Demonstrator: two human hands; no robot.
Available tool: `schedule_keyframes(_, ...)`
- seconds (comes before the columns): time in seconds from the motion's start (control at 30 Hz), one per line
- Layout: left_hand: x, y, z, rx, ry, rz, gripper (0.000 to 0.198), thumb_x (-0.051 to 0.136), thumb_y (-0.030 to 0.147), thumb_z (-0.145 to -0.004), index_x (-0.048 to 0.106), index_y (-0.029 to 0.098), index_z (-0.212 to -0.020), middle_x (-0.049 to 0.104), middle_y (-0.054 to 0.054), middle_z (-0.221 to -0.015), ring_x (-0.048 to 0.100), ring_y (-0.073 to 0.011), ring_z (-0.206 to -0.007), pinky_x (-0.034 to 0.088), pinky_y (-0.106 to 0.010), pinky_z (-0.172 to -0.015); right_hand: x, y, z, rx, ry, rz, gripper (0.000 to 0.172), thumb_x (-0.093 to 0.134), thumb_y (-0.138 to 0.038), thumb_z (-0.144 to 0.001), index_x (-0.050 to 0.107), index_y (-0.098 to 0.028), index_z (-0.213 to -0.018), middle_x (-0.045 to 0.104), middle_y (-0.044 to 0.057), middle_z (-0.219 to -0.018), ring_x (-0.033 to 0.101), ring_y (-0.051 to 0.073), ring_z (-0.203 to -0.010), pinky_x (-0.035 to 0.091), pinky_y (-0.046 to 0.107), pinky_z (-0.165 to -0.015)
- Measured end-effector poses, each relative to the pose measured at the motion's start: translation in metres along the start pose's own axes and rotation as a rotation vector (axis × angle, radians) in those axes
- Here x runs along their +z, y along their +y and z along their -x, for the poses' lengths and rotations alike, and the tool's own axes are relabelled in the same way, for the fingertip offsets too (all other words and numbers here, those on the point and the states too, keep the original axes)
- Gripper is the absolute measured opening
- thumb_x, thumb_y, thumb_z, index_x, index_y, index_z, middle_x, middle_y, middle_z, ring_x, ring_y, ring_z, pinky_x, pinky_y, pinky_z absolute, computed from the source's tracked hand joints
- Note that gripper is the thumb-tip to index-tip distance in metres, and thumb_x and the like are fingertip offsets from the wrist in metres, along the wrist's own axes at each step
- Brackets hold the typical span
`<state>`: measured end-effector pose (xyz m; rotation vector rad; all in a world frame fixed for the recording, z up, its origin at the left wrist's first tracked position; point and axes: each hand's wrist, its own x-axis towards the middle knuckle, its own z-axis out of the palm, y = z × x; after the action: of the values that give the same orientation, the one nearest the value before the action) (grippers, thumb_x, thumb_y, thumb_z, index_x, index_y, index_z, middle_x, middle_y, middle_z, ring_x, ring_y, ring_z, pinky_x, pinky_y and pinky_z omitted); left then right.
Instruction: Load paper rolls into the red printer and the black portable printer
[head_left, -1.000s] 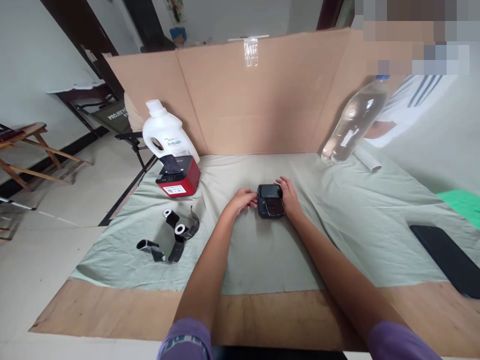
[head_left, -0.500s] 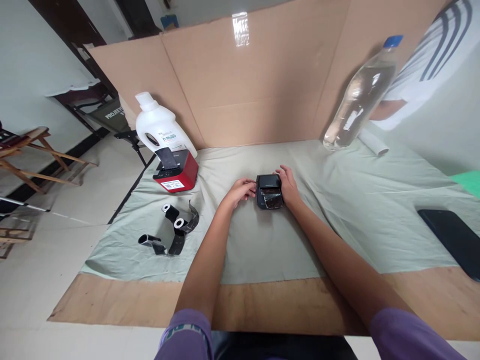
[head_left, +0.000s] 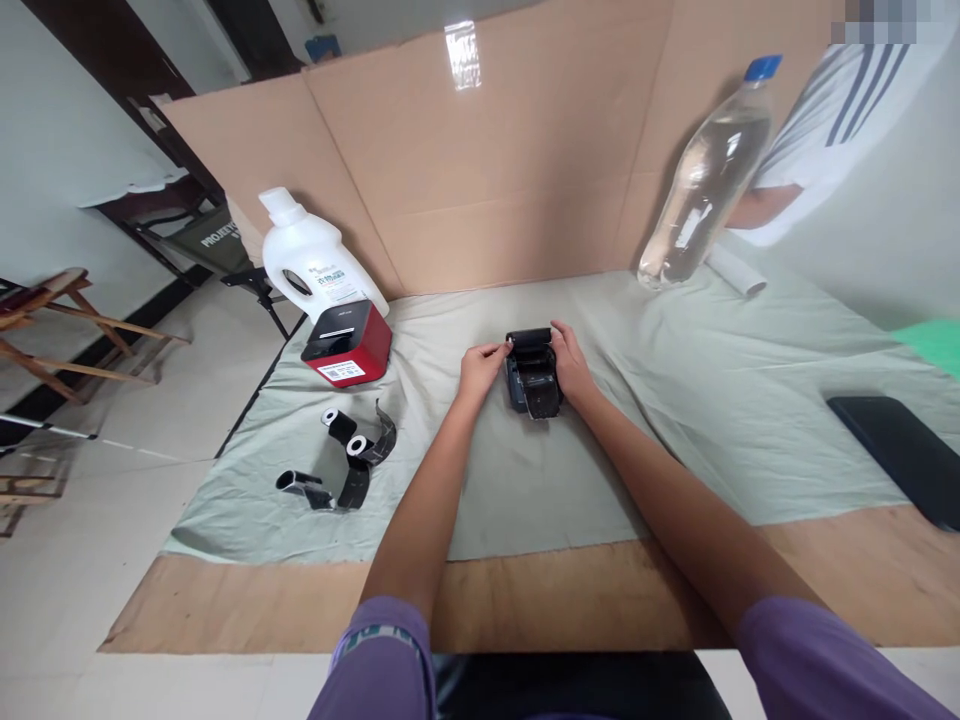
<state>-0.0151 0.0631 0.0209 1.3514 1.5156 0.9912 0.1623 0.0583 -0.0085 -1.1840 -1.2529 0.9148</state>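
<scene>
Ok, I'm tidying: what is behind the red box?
A white jug stands behind the red box, which covers the jug's lower part; anything else hidden there can't be seen.

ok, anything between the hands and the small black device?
Nothing visible: the left hand is at the upper left corner of the black device, the right hand along its right side. The black rolls lie off to the left, outside both gaps.
</scene>
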Motion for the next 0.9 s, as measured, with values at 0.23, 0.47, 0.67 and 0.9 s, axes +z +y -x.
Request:
schedule_keyframes(0.23, 0.005, -0.010, -0.005, 0.166, 0.165, -0.125, 0.050, 0.062, 0.049, -0.089, 0.052, 0.017, -0.053, 0.039, 0.005, -0.052, 0.039, -0.0101, -0.057, 0.028, -0.021, -0.055, 0.003, 0.000, -0.003, -0.046, -0.039, -0.015, 0.062, 0.052, -0.063, -0.089, 0.061, -0.023, -0.137, 0.063, 0.008, -0.142, 0.052, 0.029, -0.137, 0.034, 0.049, -0.122)
schedule_keyframes(0.47, 0.007, -0.004, 0.001, 0.218, 0.151, -0.126, 0.030, 0.059, 0.039, -0.091, 0.074, 0.015, -0.081, 0.066, -0.002, -0.072, 0.056, -0.0141, -0.071, 0.041, -0.021, -0.066, 0.003, 0.001, -0.002, -0.030, -0.019, -0.006, 0.065, 0.051, -0.066, -0.089, 0.063, -0.024, -0.137, 0.061, 0.006, -0.145, 0.043, 0.027, -0.147, 0.025, 0.050, -0.127)
schedule_keyframes(0.67, -0.002, 0.041, 0.001, 0.332, -0.187, -0.562, 0.010, 0.079, 0.027, -0.074, 0.079, 0.024, -0.084, 0.068, -0.003, -0.076, 0.064, -0.0218, -0.082, 0.045, -0.026, -0.074, 0.001, 0.002, -0.005, -0.052, -0.005, -0.001, 0.069, 0.049, -0.070, -0.089, 0.064, -0.023, -0.137, 0.060, 0.008, -0.146, 0.045, 0.029, -0.145, 0.026, 0.050, -0.127)
schedule_keyframes(0.9, 0.028, 0.094, -0.016, 0.222, -0.282, -0.782, 0.035, 0.085, -0.004, -0.046, 0.058, 0.018, -0.048, 0.061, -0.006, -0.061, 0.068, -0.0333, -0.099, 0.048, -0.033, -0.089, -0.003, 0.002, -0.004, -0.067, -0.004, 0.034, 0.070, 0.050, -0.071, -0.088, 0.064, -0.024, -0.137, 0.060, 0.007, -0.147, 0.047, 0.029, -0.144, 0.026, 0.050, -0.126)
